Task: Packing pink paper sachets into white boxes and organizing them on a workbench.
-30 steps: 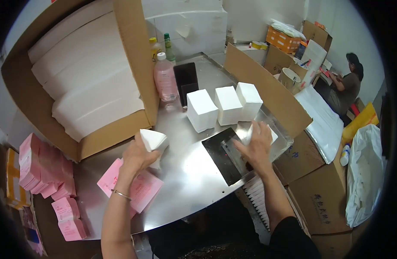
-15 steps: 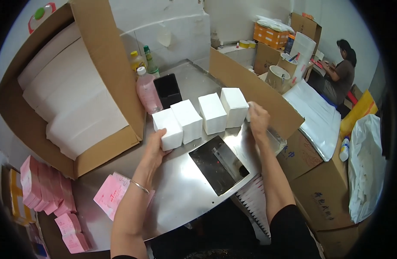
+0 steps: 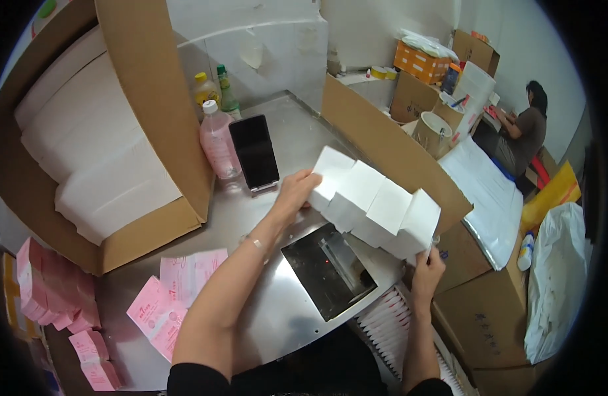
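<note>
Several stacks of white paper napkins (image 3: 383, 206) form a slanting row pressed between my two hands. My left hand (image 3: 296, 195) grips the far left end of the row. At its near right end, my right hand (image 3: 427, 272) presses with bent fingers. The row spans above the metal table (image 3: 261, 330), beyond a dark rectangular opening (image 3: 329, 272) in its top; whether its underside touches the metal is hidden. Flat pink printed wrappers (image 3: 160, 315) lie beside my left forearm.
A large cardboard box (image 3: 152, 99) of white paper stands left. A phone (image 3: 253, 152) on a stand and a pink bottle (image 3: 219, 146) are behind. Pink packs (image 3: 49, 284) are piled at left. Cardboard (image 3: 396, 145) edges the right side; a person (image 3: 525, 129) sits farther back.
The napkin stacks, earlier standing in two groups, are now squeezed into one tilted row. Both hands have moved with them rightward and nearer. The head view has shifted slightly.
</note>
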Demonstrator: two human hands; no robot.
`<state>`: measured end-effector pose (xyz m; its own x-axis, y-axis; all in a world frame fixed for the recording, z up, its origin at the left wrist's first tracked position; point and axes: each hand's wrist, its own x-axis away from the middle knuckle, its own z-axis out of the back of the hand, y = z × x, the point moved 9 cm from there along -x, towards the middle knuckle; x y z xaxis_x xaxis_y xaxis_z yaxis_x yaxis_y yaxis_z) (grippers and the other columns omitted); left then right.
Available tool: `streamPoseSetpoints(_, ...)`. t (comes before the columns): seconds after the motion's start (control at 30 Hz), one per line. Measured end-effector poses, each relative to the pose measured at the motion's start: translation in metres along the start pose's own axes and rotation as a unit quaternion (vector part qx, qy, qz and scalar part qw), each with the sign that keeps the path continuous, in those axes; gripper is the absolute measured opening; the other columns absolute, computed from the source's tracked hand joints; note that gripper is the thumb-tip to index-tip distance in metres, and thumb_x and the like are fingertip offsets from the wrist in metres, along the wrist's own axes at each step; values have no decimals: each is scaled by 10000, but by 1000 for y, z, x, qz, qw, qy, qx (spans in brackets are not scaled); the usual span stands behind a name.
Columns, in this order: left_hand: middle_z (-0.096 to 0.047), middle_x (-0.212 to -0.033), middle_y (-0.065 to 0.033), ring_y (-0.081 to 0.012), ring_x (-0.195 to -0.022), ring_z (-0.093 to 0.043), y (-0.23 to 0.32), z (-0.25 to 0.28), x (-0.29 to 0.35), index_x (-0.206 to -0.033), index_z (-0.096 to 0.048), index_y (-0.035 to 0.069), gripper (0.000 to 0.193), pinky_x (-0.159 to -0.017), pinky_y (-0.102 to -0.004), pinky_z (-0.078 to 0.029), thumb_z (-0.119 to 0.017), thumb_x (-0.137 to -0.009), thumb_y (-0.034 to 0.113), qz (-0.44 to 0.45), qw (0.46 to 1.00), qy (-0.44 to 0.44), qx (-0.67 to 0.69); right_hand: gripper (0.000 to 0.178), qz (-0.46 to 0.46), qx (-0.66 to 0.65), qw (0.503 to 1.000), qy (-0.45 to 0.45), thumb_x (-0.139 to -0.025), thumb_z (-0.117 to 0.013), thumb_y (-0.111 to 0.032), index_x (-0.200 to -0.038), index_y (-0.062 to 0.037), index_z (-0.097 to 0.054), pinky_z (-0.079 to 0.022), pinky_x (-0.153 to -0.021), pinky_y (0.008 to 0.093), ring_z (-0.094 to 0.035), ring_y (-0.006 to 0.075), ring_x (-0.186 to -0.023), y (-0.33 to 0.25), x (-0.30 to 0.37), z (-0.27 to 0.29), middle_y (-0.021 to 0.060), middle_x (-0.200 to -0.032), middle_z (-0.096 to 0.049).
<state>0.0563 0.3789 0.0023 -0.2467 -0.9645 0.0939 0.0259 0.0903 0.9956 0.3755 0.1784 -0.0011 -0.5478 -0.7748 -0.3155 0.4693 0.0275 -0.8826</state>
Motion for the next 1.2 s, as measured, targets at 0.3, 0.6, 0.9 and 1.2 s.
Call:
streamPoseSetpoints(0.3, -420, -1459, -351, -399, -1363, -453, -3, 13, -51, -1464, -316, -140, 969, -1115, -397, -393, -628, -898, 582, -86, 982, 141, -92, 207, 120, -35, 992, 1, -993, -597, -124, -918, 69, -590, -419, -687, 316, -490, 172, -758, -39, 23, -32, 99, -874, -554)
streamPoseSetpoints(0.6, -433, -1445, -293, -479, -1330, -421, -3, 79, 196, -1421, -447, -3, 560, -1089, -600, -350, -610, -929, 211, -111, 779, 102, -609, 220, 322, 143, 923, 153, -902, -636, 5, -1111, 15, -704, -501, -796, 328, -612, 223, -888, -144, -3, 53, 115, -996, -648)
streamPoseSetpoints(0.9, -388, -1493, -328, -514, -1378, -360, -31, 26, 303, -1426, -474, -42, 669, -1083, -616, -322, -596, -936, 398, -33, 710, 178, -680, 117, 474, 326, 818, 30, -785, -708, -138, -870, -58, -709, -392, -743, 410, -536, 257, -850, -160, -10, -56, 74, -816, -548)
streamPoseSetpoints(1.2, -446, -1464, -226, -428, -1296, -443, 1, 45, 297, -1435, -465, 34, 664, -1097, -534, -346, -694, -822, 145, -151, 723, 251, -626, 229, 474, 346, 809, -27, -818, -752, -231, -1001, -97, -722, -410, -833, 449, -548, 264, -882, -148, 0, -73, 96, -833, -570)
